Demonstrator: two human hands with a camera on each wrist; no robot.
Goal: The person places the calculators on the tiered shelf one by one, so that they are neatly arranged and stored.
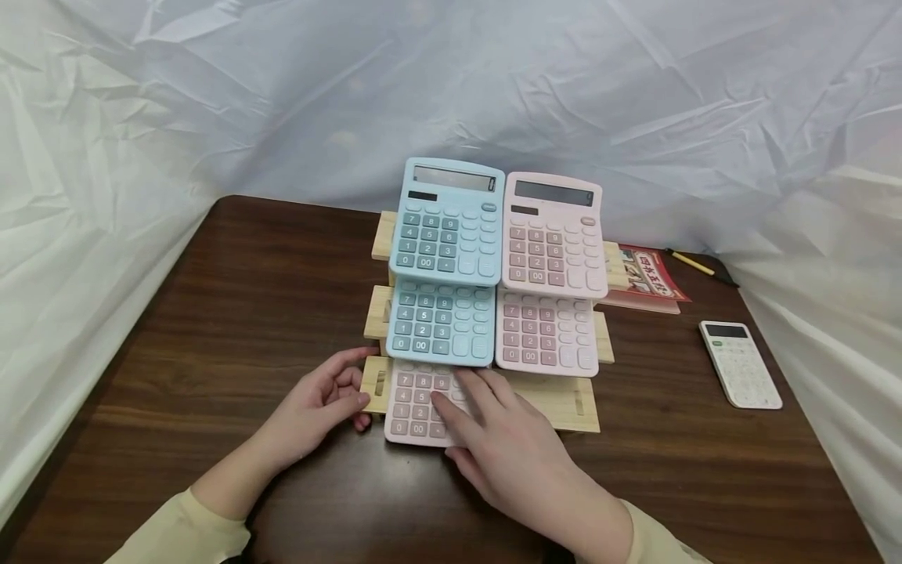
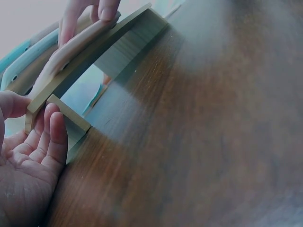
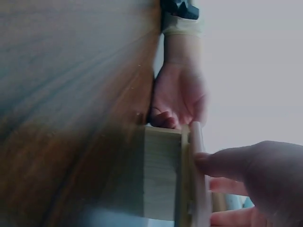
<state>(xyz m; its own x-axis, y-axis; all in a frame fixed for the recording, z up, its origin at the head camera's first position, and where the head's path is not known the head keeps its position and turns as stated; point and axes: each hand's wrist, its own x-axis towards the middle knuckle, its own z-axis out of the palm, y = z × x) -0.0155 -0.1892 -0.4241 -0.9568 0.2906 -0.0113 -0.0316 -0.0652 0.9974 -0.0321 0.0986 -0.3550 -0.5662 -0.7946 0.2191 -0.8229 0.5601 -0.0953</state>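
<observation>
A tiered wooden rack [image 1: 557, 399] carries pink and light-blue calculators. My left hand [image 1: 310, 411] grips the left end of its lowest tier; in the left wrist view the thumb lies at the board and the fingers [image 2: 59, 137] curl below it. On that tier lies a pink calculator [image 1: 412, 411], held by my right hand [image 1: 517, 446] with fingers on its face and thumb at the near edge. The hand covers its right side. Above are a blue calculator [image 1: 440, 325] and a pink one [image 1: 546, 337], their tops hidden by the top-tier blue calculator [image 1: 451, 219] and pink calculator [image 1: 555, 235].
Right of the rack, a white calculator [image 1: 740, 368] lies on the dark wooden table [image 1: 176, 329]. A red printed booklet [image 1: 651, 270] is behind the rack's right side, with a yellow-and-black pen [image 1: 694, 262] farther back. White sheeting [image 1: 282, 94] hangs around the table.
</observation>
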